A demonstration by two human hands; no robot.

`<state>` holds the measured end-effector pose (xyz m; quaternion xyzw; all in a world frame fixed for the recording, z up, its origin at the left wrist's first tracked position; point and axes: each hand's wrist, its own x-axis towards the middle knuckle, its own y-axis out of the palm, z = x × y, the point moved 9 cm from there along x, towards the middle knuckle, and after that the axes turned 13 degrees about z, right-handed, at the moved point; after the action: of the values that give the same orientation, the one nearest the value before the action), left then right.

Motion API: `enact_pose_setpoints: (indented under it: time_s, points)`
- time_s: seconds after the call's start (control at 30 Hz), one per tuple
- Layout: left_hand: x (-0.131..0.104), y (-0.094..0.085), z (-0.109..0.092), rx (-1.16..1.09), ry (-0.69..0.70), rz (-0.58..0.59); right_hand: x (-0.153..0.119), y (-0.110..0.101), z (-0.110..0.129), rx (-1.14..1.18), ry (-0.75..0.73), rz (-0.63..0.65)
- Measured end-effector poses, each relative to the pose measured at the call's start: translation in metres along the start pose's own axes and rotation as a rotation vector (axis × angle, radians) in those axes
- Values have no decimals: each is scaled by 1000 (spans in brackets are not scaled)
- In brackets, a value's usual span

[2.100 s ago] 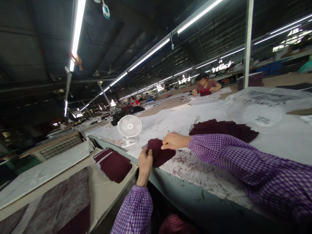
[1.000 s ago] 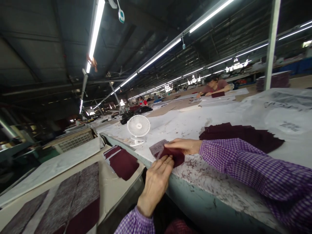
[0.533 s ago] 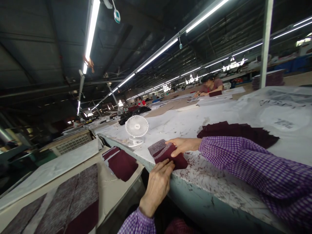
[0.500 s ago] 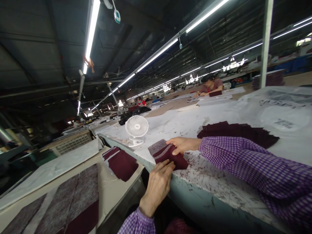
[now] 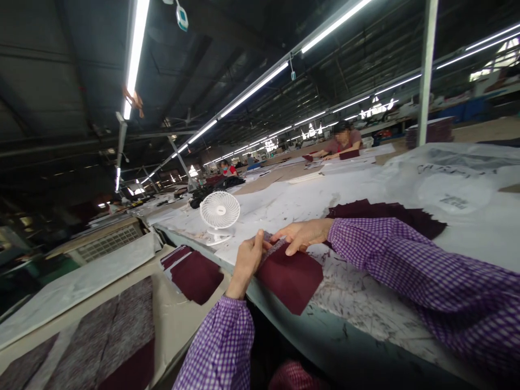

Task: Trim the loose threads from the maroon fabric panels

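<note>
both hands pinch 1 maroon cloth piece (image 5: pixel 290 276) at the table edge (image 5: pixel 345 338): left hand (image 5: pixel 247 260), right hand (image 5: pixel 303 235). a stack (image 5: pixel 385 214) waits behind, untouched.

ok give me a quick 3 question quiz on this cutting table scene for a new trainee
1. True or false: both hands are on the same maroon fabric piece.
2. What stands on the table just beyond the left hand?
A. a white fan
B. a steam iron
C. a thread cone
3. Fill in: the fabric piece's near corner hangs over the table's ____.

Key
1. True. The left hand and right hand both pinch its far end.
2. A, the white fan.
3. Edge. A separate stack of maroon pieces lies on the lower surface to the left.
</note>
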<state>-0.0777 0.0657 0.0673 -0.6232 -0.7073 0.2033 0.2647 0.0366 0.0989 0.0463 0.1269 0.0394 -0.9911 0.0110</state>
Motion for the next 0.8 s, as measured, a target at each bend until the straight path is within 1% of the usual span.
enact_pose_setpoints:
  time_s: [0.07, 0.1, 0.13, 0.27, 0.33, 0.43, 0.5, 0.53, 0.57, 0.63, 0.8]
  points:
    - [4, 13, 1, 16, 17, 85, 2, -3, -8, -37, 40, -21]
    - [5, 19, 2, 34, 28, 105, 4, -6, -12, -55, 63, -39]
    - [6, 24, 2, 56, 35, 104, 5, -9, -16, -75, 85, -63]
    - [8, 38, -2, 196, 63, 21, 5, -22, -27, -236, 165, -181]
    - [8, 46, -5, 285, 90, -2, -2, -32, -30, -374, 195, -290]
    - [8, 55, -6, 359, 145, -10, -22, -43, -27, -638, 166, -526]
    - [7, 58, -6, 370, 191, -13, -35, -39, -20, -843, 86, -657]
    - [6, 59, -5, 371, 210, -15, -39, -34, -17, -927, 48, -698]
    - [5, 59, -5, 371, 227, -19, -42, -29, -16, -988, 17, -720]
    - [4, 60, -5, 378, 257, -21, -43, -23, -17, -1036, -7, -730]
    - [1, 68, -10, 508, 321, 15, -42, -24, -18, -1029, -5, -735]
